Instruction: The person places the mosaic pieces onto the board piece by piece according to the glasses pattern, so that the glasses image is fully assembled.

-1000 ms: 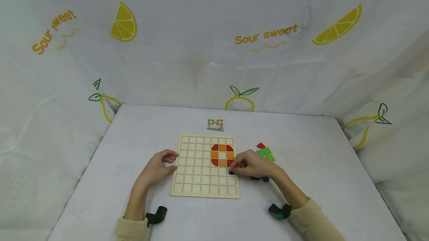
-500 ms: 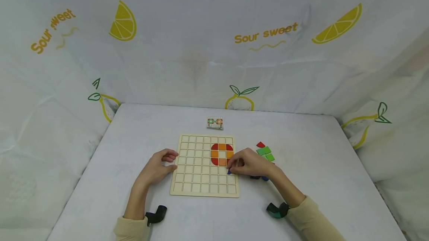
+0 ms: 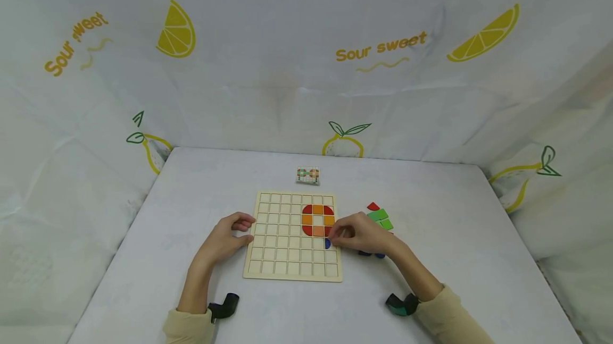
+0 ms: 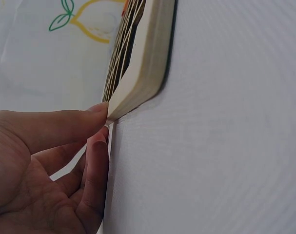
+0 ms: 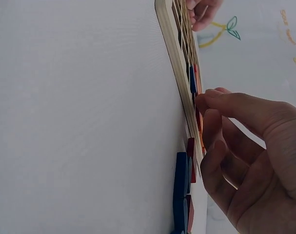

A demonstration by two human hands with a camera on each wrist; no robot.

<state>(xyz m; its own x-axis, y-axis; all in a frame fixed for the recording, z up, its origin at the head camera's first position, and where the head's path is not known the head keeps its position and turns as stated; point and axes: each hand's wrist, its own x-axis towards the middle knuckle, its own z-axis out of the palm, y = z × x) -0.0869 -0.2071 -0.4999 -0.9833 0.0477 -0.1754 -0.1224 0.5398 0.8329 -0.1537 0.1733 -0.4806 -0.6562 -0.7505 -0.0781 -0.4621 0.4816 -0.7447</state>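
Observation:
My left hand [image 3: 225,237] rests at the left edge of a pale wooden grid board [image 3: 278,278]. In the left wrist view its thumb touches the board's edge, the other fingers loosely bent. My right hand [image 3: 360,232] pinches a small blue tile [image 3: 328,244] at the board's right side, below the ring of red and orange tiles [image 3: 318,209]. Fingertips hide the tile's right part. In the right wrist view the blue tile [image 5: 192,79] stands slightly proud of the board, against the thumb and index fingertips.
Right of the board lie a red tile [image 3: 373,207], several green tiles [image 3: 380,216] and blue tiles [image 3: 380,256], partly behind my right hand. A small pattern card [image 3: 308,175] lies beyond the board. Printed white cloth [image 3: 268,67] hangs behind the table.
The blue tile has turned and shows more of its face over a cell at the right edge. My right hand has shifted slightly; the left hand stays still.

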